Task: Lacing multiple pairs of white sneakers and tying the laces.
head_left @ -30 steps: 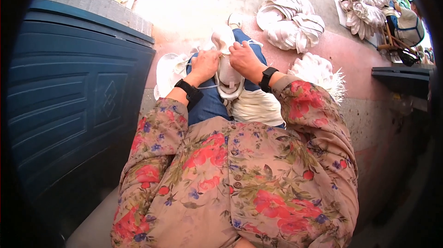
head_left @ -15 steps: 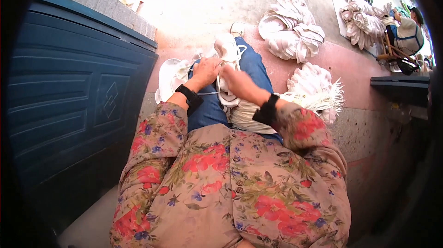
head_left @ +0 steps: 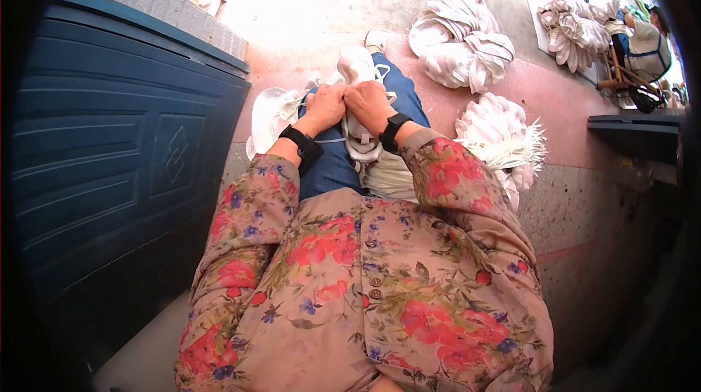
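The right hand met the left hand over the middle of a white shoe, which lay beneath them between the knees, its toe showing beyond the fingers and its heel on my side of the wrists. I saw both hands with fingers curled in close, fingertips touching or nearly so; what they pinched, if anything, I couldn't make out on my feed (the knuckles hid it). A white lace looped out beside the toe, near the right hand.

Left of the shoe, I had a second white piece beside the jeans. An off-white bundle sat just below the heel, partly behind the right sleeve. Farther right, a fringed white bundle lay on the floor, with a larger white heap above it, and a dark blue door filled my left side.
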`<state>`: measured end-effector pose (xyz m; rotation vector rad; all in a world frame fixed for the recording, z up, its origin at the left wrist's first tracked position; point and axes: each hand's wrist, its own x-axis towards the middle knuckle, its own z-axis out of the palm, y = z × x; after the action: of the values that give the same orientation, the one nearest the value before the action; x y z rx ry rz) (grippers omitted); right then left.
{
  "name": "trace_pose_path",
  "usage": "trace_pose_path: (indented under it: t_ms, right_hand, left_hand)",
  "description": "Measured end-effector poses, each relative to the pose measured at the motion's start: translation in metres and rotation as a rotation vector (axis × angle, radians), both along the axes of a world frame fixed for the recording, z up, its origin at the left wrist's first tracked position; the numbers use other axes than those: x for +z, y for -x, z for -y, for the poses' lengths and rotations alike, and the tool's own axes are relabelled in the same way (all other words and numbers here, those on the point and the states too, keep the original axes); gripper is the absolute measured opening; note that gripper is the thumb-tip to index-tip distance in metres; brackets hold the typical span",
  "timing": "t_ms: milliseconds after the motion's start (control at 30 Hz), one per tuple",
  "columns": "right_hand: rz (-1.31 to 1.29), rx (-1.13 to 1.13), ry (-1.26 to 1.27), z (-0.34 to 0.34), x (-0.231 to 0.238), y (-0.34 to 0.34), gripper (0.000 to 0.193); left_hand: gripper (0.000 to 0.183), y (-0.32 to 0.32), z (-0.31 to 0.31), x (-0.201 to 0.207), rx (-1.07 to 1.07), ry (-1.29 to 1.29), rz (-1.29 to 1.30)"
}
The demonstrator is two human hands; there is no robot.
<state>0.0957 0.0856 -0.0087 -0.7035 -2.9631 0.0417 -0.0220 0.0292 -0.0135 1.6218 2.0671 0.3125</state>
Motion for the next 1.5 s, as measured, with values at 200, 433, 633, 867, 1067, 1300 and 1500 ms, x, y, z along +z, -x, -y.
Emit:
trace_pose_path:
  t_ms: [200,433,633,867,1067,1300,1500]
  right_hand:
    - [0.045,0.02,0.026,-0.009,-0.008,0.005,0.011]
    - [0.018,0.051,0.241,-0.008,0.004,-0.021,0.013]
    - [-0.211,-0.067,1.072,0.002,0.027,-0.078,0.03]
    - [-0.903,-0.803,1.621,-0.021,0.002,-0.086,0.031]
    - [-1.037,-0.453,2.119,-0.014,0.001,-0.084,0.02]
    - [-0.908,-0.398,1.52,0.005,0.033,-0.061,0.03]
    - [-0.876,-0.383,1.669,0.009,0.042,-0.059,0.028]
  left_hand:
    - [0.023,0.001,0.0,-0.008,-0.004,-0.008,-0.015]
    - [0.021,-0.013,0.013,-0.001,-0.004,-0.193,0.016]
    - [0.019,-0.034,0.03,0.019,-0.296,-0.526,-0.307]
    - [0.01,-0.089,0.013,0.076,-0.458,-0.551,0.193]
    - [0.015,-0.07,0.013,0.088,0.168,-0.195,0.799]
    - [0.024,-0.062,0.019,0.06,0.344,-0.325,0.68]
    - [0.026,-0.062,0.026,0.058,0.342,-0.28,0.664]
